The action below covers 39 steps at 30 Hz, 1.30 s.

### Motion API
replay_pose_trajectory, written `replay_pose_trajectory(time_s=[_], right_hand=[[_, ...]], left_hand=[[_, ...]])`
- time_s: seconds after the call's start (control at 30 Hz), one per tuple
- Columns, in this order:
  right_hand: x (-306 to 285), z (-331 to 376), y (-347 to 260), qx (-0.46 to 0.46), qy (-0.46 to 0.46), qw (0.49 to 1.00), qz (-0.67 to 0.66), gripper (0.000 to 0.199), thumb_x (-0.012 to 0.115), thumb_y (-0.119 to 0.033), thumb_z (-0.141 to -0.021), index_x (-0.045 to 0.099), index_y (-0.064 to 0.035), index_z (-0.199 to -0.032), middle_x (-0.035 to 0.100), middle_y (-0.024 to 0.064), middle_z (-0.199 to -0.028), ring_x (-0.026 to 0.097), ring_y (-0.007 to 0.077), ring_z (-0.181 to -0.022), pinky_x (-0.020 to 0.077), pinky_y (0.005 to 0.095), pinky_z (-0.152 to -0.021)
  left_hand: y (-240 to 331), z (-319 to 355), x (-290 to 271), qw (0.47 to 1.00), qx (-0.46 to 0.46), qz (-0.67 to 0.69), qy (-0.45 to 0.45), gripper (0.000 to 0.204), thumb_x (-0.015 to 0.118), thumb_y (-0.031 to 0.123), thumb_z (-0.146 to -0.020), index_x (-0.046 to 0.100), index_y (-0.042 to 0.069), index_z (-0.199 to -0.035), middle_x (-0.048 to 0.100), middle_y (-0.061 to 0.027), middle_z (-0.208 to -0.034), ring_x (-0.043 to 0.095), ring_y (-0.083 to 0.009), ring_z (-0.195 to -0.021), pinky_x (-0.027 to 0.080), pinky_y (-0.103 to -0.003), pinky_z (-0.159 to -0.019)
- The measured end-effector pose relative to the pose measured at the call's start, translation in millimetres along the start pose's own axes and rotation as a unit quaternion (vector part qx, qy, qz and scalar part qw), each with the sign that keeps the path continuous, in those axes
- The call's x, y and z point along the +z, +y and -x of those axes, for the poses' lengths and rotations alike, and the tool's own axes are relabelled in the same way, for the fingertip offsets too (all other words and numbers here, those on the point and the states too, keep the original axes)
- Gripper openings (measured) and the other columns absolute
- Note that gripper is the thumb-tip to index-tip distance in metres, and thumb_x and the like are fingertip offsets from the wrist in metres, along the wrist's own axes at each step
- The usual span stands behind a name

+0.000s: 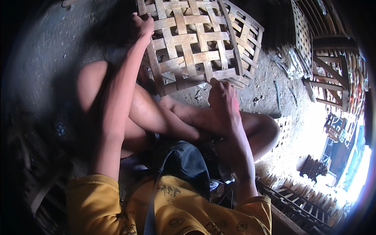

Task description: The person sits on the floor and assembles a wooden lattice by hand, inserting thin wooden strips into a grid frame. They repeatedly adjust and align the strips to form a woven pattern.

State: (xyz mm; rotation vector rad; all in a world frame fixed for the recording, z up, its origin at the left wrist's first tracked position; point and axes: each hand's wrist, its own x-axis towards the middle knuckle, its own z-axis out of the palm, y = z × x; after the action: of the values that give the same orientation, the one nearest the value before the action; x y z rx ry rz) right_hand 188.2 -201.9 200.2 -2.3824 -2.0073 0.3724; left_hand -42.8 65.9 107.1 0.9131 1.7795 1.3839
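A framed panel of woven bamboo strips (192,39) is tilted up in front of my crossed legs. My left hand (143,26) is closed on its left frame edge, near the upper corner. By the lower edge, close to the right corner, my right hand (224,98) is closed with its fingertips at the frame rail. The palm side of the right hand is hidden. Directly behind and to the right of the panel shows a second woven bamboo piece (248,37), partly covered by it.
Rough grey floor (98,23) surrounds me. To the right lie crumpled pale plastic (291,62), a thin stick (277,96) and another woven panel (301,31) leaning upright. Wooden racks (333,74) stand farther right. Bright light washes out the lower right; the left side is dark.
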Motion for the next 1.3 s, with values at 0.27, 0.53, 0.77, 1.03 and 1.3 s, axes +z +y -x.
replay_pose_trajectory(time_s=[0.27, 0.53, 0.77, 1.03, 1.3], right_hand=[[-12.0, 11.0, -10.2, -0.139, 0.069, 0.982, -0.108, 0.040, 0.076, -0.021, -0.084, 0.068, -0.0030, -0.119, 0.071, 0.0201, -0.109, 0.070, 0.0310, -0.101, 0.0557, 0.0447, -0.091], [-31.4, 23.4, -19.0, -0.116, 0.024, 0.984, -0.136, 0.049, 0.077, -0.023, -0.084, 0.065, 0.0050, -0.122, 0.070, 0.0214, -0.097, 0.072, 0.0321, -0.089, 0.0593, 0.0429, -0.080], [7.0, 31.5, -30.9, -0.143, 0.096, 0.979, -0.114, 0.063, 0.079, -0.022, -0.080, 0.060, 0.0110, -0.130, 0.067, 0.0245, -0.095, 0.071, 0.0324, -0.083, 0.0597, 0.0418, -0.074], [12.3, 63.5, -25.5, 0.015, 0.135, 0.978, -0.160, 0.052, 0.056, 0.006, -0.088, 0.071, -0.0125, -0.134, 0.066, 0.0149, -0.091, 0.065, 0.0282, -0.080, 0.0525, 0.0399, -0.079], [23.9, 58.3, -23.3, 0.069, 0.131, 0.972, -0.180, 0.048, 0.059, 0.003, -0.091, 0.070, -0.0111, -0.135, 0.067, 0.0147, -0.092, 0.066, 0.0266, -0.079, 0.0536, 0.0385, -0.077]], left_hand=[[-28.9, -30.7, 16.0, 0.996, 0.055, -0.056, 0.042, 0.071, 0.068, 0.034, -0.097, 0.034, 0.007, -0.153, 0.050, -0.0180, -0.139, 0.063, -0.0235, -0.102, 0.054, -0.030, -0.052], [16.8, 24.5, 20.2, 0.998, -0.032, 0.035, -0.042, 0.072, 0.069, 0.032, -0.096, 0.032, 0.007, -0.153, 0.050, -0.0174, -0.138, 0.062, -0.0225, -0.101, 0.053, -0.029, -0.051], [-82.0, -63.7, -1.2, 0.972, 0.050, -0.166, 0.158, 0.069, 0.061, 0.041, -0.099, 0.038, 0.013, -0.157, 0.058, -0.0177, -0.141, 0.061, -0.0293, -0.124, 0.059, -0.041, -0.078], [29.9, 23.3, 2.0, 0.996, -0.088, 0.012, -0.029, 0.066, 0.054, 0.042, -0.099, 0.042, 0.012, -0.156, 0.061, -0.0221, -0.142, 0.061, -0.0366, -0.128, 0.046, -0.047, -0.111], [-21.2, -9.4, 26.4, 0.996, -0.018, -0.082, 0.018, 0.069, 0.052, 0.042, -0.098, 0.037, 0.013, -0.160, 0.045, -0.0236, -0.157, 0.044, -0.0383, -0.145, 0.035, -0.048, -0.120]])
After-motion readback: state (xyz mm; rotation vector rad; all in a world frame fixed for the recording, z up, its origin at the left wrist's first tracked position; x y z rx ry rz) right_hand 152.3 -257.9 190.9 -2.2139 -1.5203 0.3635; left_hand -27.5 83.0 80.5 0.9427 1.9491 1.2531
